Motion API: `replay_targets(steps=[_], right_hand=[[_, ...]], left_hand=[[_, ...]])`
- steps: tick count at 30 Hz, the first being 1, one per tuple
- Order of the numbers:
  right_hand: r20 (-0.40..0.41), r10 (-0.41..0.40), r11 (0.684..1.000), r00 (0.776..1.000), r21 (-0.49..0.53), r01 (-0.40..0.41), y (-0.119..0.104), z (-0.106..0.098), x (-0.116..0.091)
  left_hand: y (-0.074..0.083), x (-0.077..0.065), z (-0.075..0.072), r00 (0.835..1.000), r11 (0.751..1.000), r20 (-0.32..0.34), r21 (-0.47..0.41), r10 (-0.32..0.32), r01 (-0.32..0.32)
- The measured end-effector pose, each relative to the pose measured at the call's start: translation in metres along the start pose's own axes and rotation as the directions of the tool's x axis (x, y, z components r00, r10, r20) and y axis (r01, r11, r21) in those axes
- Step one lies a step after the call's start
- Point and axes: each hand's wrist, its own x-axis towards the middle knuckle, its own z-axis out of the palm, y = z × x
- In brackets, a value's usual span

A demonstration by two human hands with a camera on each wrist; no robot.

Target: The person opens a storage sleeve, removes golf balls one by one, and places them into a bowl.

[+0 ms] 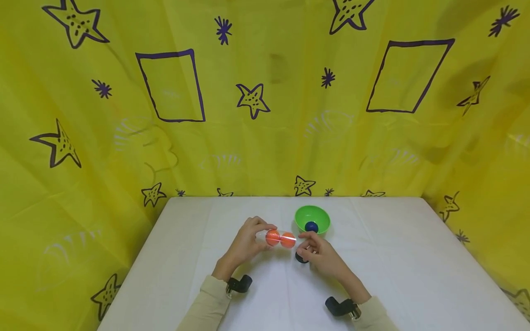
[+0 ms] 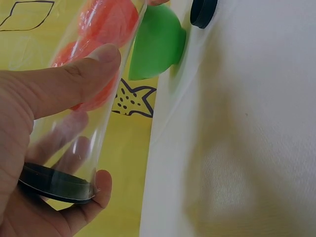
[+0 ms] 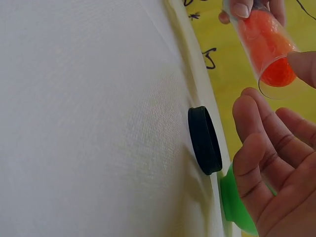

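Observation:
My left hand (image 1: 245, 241) grips a clear plastic tube (image 2: 101, 131) above the table, held nearly sideways in the head view. Two orange balls (image 1: 288, 240) sit inside it, toward its uncovered end. A black cap (image 2: 54, 183) closes the other end, by the left palm. Close to the uncovered end, my right hand (image 1: 325, 258) has loosely bent fingers with nothing between them. Its thumb (image 3: 303, 66) appears beside the tube's rim; whether they touch I cannot tell. A loose black lid (image 3: 201, 140) lies on the table beneath the right hand.
Just beyond the right hand stands a green bowl (image 1: 310, 212) with a dark blue ball (image 1: 311, 226) in it. A white cloth covers the table (image 1: 198, 230). Yellow curtains (image 1: 281, 147) with drawn stars hang behind and at both sides.

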Motion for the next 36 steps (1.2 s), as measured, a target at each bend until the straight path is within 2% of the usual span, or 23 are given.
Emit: replay_targets(steps=[11,18,27,36], right_hand=[[0.004,-0.015,1.0,1.0,0.014,0.015,0.0008,0.0017,-0.0005],[0.008,-0.017,1.0,1.0,0.019,0.017,0.0026,0.002,0.0],[-0.014,0.033,0.999,0.999,0.008,-0.033,0.0073,-0.0023,0.0013],[-0.024,0.049,0.999,0.999,0.013,-0.049,0.0086,-0.0066,0.0008]], left_hand=[[0.0001,0.0004,0.0053,1.0,1.0,-0.011,0.007,0.021,-0.021],[0.0011,0.0001,0.0054,1.0,1.0,0.0,-0.002,-0.002,0.002],[0.0004,0.0008,0.0039,1.0,1.0,-0.004,-0.006,-0.015,0.015],[-0.0016,0.002,0.0025,0.999,1.0,-0.028,0.0,-0.027,0.027]])
